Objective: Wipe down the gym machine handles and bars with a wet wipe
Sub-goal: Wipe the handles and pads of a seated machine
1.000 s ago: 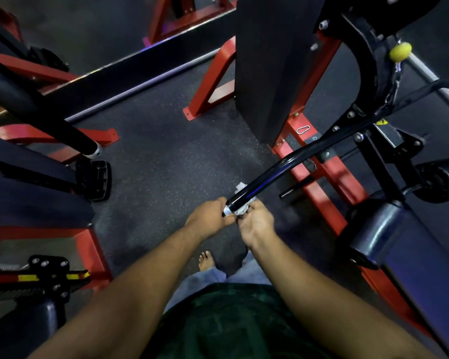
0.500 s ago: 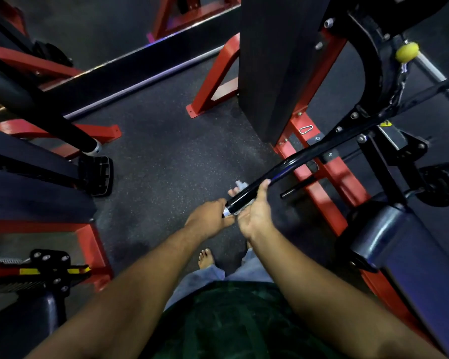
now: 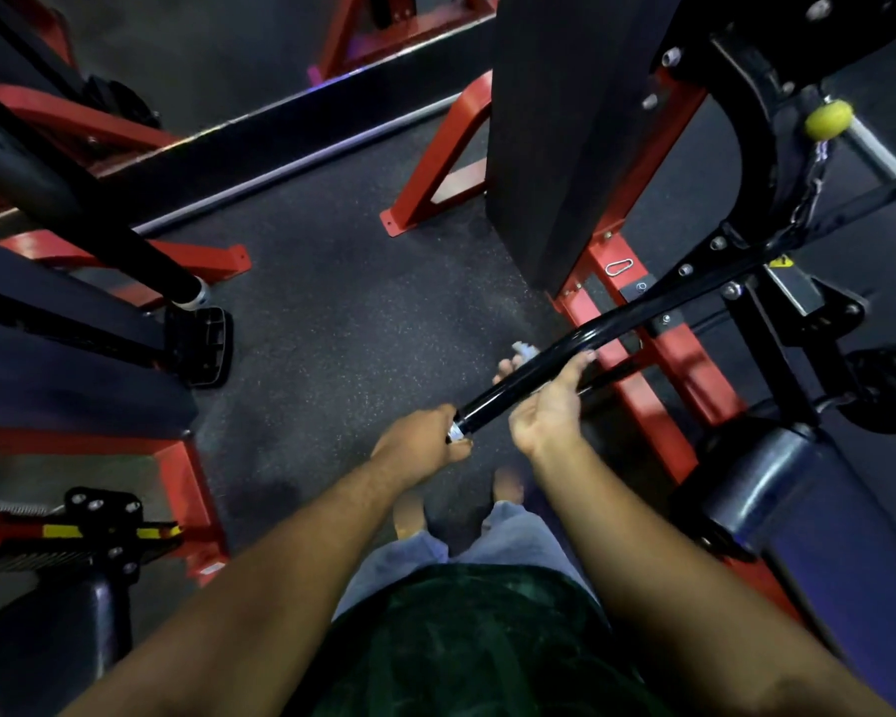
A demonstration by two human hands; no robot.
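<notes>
My left hand [image 3: 425,438] closes around the chrome-capped tip of the glossy black curved steel handle bar [image 3: 549,360], while my right hand [image 3: 552,406] cups the bar from below, fingers loosely curled around a crumpled white wet wipe [image 3: 524,350], apparently pressed against the bar's far side.

Glossy black bar [image 3: 534,372] with a silver end cap. Pale grey-white wipe [image 3: 524,349] behind the bar. Red machine frame [image 3: 658,380] with black bolted brackets and a black upright panel [image 3: 565,137]. Yellow ball knob [image 3: 827,119] on the black curved arm. Dark charcoal floor [image 3: 332,313] — finely speckled with lighter flecks. Dark navy pad [image 3: 818,504], faint purple sheen. Yellow and black striped label [image 3: 110,531] on the lower left red frame. Dark green top, mottled — light blue denim beneath.
</notes>
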